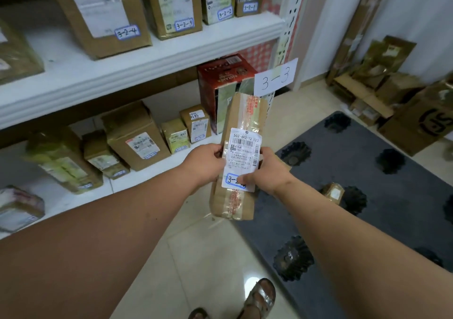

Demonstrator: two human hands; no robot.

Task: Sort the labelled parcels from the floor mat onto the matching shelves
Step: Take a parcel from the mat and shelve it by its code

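Head view of a parcel-sorting room. Both hands hold one long brown parcel [241, 152] upright in mid-air, in front of the shelving and above the pale tiled floor [196, 250]. The left hand [208, 162] grips the parcel's left edge with curled fingers; the right hand [264, 169] clasps its right edge, the thumb pressed over the blue-bordered handwritten tag [234, 179] at the foot of the white shipping label [242, 157]. The tag reads "3-2" and the rest is covered by the thumb.

To the left stands a white shelf unit. Its upper shelf [137, 66] carries upright cardboard boxes tagged 3-2-4 [127, 32], 3-2-3 [184, 25], 3-2-2 [225, 13] and 3-2-1 [250, 7]. The lower shelf [137, 179] carries several smaller brown boxes and, at its right end, a red carton [220, 86]. A paper sign marked "3-3" [275, 77] is fixed to the slotted upright of the unit.

To the right, a dark grey floor mat [343, 171] with black flower-like patterns lies on the tiles; one small brown parcel [332, 192] rests on it. Flattened and open cardboard boxes [392, 93] are stacked against the far white wall [421, 12]. A sandalled foot [261, 296] shows at the bottom edge.
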